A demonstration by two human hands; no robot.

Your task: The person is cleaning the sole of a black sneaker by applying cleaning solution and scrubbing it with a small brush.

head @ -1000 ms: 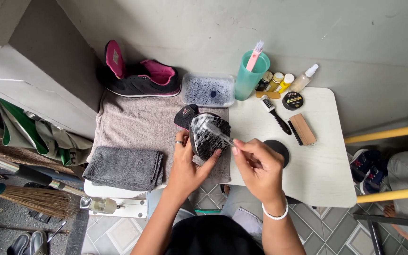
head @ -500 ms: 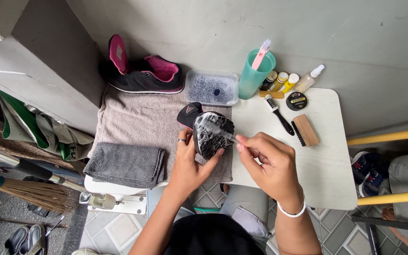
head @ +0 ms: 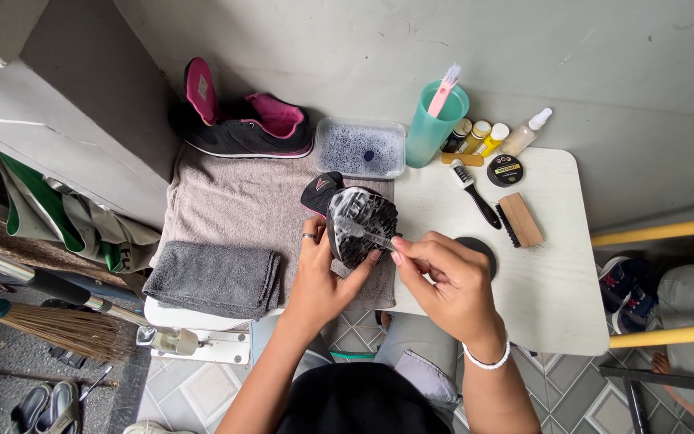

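A black shoe (head: 361,225), sole up and soapy, is held over the beige towel (head: 234,209) in the left hand (head: 323,277), grip clenched around it. A small brush (head: 363,233) is pinched by the right hand (head: 443,277); its handle is mostly hidden. Behind the shoe, 1 soapy tray (head: 361,149) is seen.
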